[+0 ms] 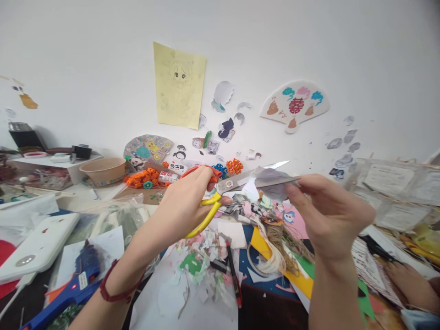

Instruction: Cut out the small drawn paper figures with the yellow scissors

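In the middle of the view my left hand (185,197) grips a pair of scissors (228,184) by its red and yellow handles. The blades stand apart and point right. Between them is a small piece of greyish-white paper (271,176). My right hand (330,215) pinches this paper at its right edge, thumb against fingers. Beneath the scissors lie many paper scraps (206,256) on a white sheet (158,293). A black and red pen (234,275) rests beside the scraps.
A blue glue gun (82,275) and a white device (37,247) lie at left. Behind them stands a tan bowl (103,170). Coiled cord (268,256) lies right of the scraps. A yellow drawing (180,87) and a paper fan (295,105) hang on the wall. Part of another person (412,282) shows lower right.
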Demonstrator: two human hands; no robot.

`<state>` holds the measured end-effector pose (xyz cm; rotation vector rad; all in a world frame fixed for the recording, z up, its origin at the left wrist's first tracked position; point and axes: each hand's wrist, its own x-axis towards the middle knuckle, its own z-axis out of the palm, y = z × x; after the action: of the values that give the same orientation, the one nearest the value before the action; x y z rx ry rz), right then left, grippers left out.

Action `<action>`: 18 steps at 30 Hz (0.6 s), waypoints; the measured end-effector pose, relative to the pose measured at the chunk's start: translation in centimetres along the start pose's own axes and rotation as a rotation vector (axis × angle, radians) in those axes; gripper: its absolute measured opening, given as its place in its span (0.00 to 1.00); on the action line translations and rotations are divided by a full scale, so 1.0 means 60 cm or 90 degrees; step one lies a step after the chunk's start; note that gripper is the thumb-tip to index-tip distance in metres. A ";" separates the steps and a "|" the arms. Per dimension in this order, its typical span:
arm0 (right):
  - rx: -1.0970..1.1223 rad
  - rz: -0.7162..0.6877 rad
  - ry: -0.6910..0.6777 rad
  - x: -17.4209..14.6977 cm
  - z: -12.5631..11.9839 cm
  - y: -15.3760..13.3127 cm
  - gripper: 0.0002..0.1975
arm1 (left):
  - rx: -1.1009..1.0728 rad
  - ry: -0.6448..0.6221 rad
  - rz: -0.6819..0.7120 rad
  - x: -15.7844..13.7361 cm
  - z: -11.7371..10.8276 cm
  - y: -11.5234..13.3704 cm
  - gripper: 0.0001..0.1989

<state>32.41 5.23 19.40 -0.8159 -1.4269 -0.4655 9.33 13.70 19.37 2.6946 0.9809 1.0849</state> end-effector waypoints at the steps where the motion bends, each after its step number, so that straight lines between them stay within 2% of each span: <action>1: 0.002 -0.002 -0.002 0.000 0.000 0.000 0.08 | 0.000 0.000 0.002 0.000 0.000 0.000 0.16; 18: 0.014 0.013 -0.009 -0.001 0.003 -0.005 0.08 | -0.012 0.000 -0.011 0.001 0.002 0.000 0.18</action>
<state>32.08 5.17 19.42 -0.8164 -1.4330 -0.4282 9.43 13.72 19.34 2.6671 0.9864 1.0857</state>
